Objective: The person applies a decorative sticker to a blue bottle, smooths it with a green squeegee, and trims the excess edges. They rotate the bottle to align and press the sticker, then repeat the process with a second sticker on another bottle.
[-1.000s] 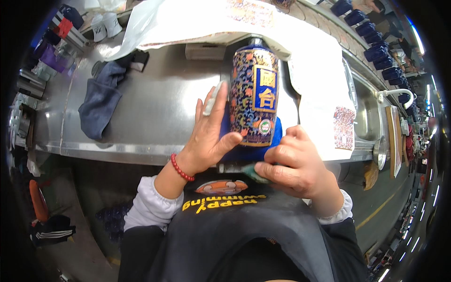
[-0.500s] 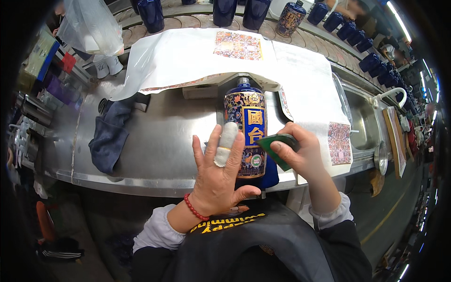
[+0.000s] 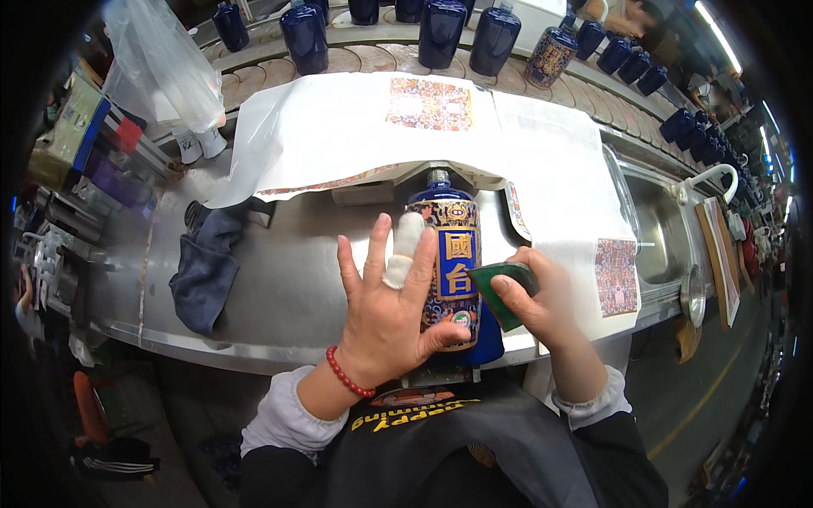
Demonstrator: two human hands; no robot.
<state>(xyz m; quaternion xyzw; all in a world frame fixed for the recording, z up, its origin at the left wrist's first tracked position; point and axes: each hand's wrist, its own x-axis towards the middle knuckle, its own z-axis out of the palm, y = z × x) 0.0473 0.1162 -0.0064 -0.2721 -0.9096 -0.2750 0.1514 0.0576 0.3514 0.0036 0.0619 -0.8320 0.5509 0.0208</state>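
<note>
A dark blue bottle (image 3: 458,262) with a patterned, gold-trimmed wrap lies on its back in front of me, its neck pointing away. Spread wide, my left hand (image 3: 378,309) rests along the bottle's left side, with the thumb across its lower part. One finger of that hand wears a white cloth finger cover (image 3: 407,250). Pinched between thumb and fingers of my right hand (image 3: 542,292) is a green scraper (image 3: 496,292), its edge close to the bottle's right side. Whether the scraper touches the bottle, I cannot tell.
White backing sheets (image 3: 339,127) with patterned transfers cover the far side of the steel worktop (image 3: 279,288). A dark cloth (image 3: 206,275) lies at left, a sink (image 3: 656,216) at right. Several blue bottles (image 3: 303,38) stand on the conveyor (image 3: 389,61) behind.
My left hand has moved slightly up along the bottle, its thumb now over the lower wrap. Bottles on the conveyor have shifted right. The whole view has tilted a little.
</note>
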